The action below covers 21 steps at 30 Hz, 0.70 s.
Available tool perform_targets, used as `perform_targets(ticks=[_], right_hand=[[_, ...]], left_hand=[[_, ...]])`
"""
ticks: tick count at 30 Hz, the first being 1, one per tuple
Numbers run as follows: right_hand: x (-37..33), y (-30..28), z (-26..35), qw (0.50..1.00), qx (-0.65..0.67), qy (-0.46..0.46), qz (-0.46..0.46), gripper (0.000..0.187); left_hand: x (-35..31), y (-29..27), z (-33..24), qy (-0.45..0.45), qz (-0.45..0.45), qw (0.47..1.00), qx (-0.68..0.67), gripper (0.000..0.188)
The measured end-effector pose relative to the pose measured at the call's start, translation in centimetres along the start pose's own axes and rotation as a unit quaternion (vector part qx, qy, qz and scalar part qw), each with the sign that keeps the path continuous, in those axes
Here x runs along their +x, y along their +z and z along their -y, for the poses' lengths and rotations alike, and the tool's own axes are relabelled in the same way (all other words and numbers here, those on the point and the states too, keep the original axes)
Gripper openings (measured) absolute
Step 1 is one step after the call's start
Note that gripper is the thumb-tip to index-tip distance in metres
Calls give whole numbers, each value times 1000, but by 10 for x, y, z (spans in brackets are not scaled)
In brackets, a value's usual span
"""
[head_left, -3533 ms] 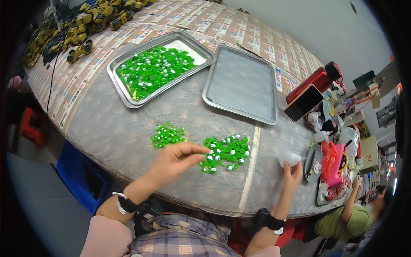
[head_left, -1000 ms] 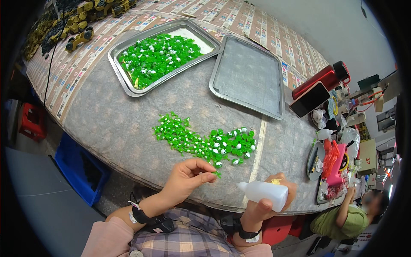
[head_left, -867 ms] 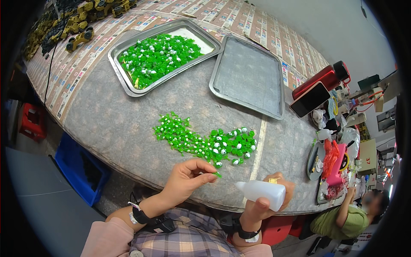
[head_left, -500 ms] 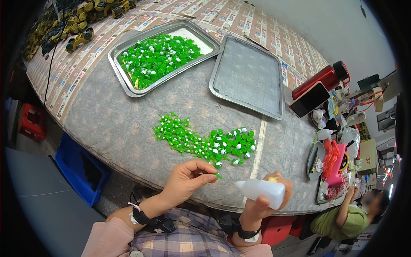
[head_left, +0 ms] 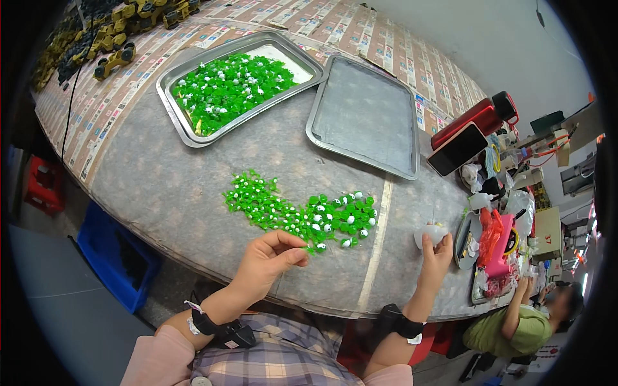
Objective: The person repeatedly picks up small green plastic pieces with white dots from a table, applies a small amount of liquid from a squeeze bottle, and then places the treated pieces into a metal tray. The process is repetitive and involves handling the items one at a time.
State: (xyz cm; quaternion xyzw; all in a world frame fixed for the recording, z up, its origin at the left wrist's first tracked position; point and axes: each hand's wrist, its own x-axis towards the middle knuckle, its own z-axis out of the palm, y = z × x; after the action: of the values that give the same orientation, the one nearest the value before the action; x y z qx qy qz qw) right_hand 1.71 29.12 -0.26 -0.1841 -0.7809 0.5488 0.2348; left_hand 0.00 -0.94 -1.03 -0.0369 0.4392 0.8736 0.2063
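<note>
My left hand (head_left: 264,260) is above the near side of the table, thumb and forefinger pinched on a small green plastic piece (head_left: 308,249), mostly hidden by the fingertips. Farther right, my right hand (head_left: 435,262) grips a translucent white squeeze bottle (head_left: 427,233) over the table, beside a grey dish. Beyond my left hand lies a spread of small green pieces with white dots (head_left: 248,199). It runs rightward into a cluster of green pieces topped with white-and-black eyeballs (head_left: 351,219).
A metal tray (head_left: 168,109) heaped with green-and-white pieces stands at the back left, and a second metal tray (head_left: 367,116) adjoins it. A phone (head_left: 458,148) leans on a red flask (head_left: 467,122). Clutter surrounds a pink basket (head_left: 501,251). A person in green (head_left: 524,328) sits at right.
My right hand has carried the squeeze bottle right and away from me, apart from my left hand. The left hand keeps its pinch on the green piece. The whole view has shifted slightly.
</note>
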Motion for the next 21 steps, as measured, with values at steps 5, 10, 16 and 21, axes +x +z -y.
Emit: perform_targets(ticks=[5, 10, 16, 21], right_hand=[[-3, -2, 0, 965, -187, -124, -137, 36], [-39, 23, 68, 943, -264, -189, -69, 23], [-47, 77, 59, 906, -310, -191, 215, 13], [-50, 78, 49, 899, -324, -165, 243, 16]], left_hand=[[0, 1, -1, 0, -6, 1000, -3, 9], [3, 2, -1, -13, -12, 1000, -1, 10], [-1, 4, -3, -6, -10, 1000, -3, 8], [-1, 2, -5, -10, -6, 1000, 2, 8]])
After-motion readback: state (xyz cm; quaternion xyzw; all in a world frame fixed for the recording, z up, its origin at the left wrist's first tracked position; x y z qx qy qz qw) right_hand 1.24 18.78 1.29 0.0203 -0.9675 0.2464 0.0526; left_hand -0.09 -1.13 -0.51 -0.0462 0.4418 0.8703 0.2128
